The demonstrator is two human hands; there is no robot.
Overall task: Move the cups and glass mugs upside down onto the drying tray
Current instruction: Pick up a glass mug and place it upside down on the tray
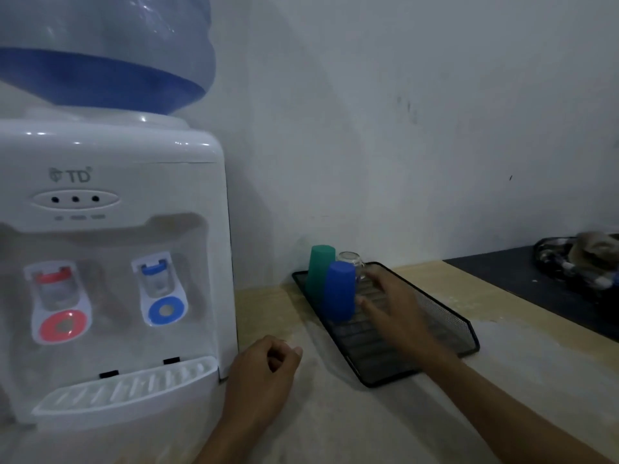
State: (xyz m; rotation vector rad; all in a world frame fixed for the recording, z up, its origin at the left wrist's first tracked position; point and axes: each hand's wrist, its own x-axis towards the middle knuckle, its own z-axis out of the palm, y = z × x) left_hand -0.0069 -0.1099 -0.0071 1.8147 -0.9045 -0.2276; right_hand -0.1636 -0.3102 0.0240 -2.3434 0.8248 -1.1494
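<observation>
A black mesh drying tray [449, 324] lies on the counter right of the dispenser. At its far end stand a green cup [320, 269], a blue cup [340, 291] and a glass mug [351, 262], all upside down. My right hand [392, 303] hovers over the tray just right of the blue cup, fingers spread, holding nothing; its fingertips are close to the blue cup and the mug. My left hand [264, 370] rests on the counter beside the dispenser, fingers curled in a loose fist with nothing in it.
A white water dispenser [110, 262] with a blue bottle [104, 51] fills the left side. A wall runs behind the counter. A dark surface [522, 289] with a bundle of cables and cloth [579, 259] sits at the far right.
</observation>
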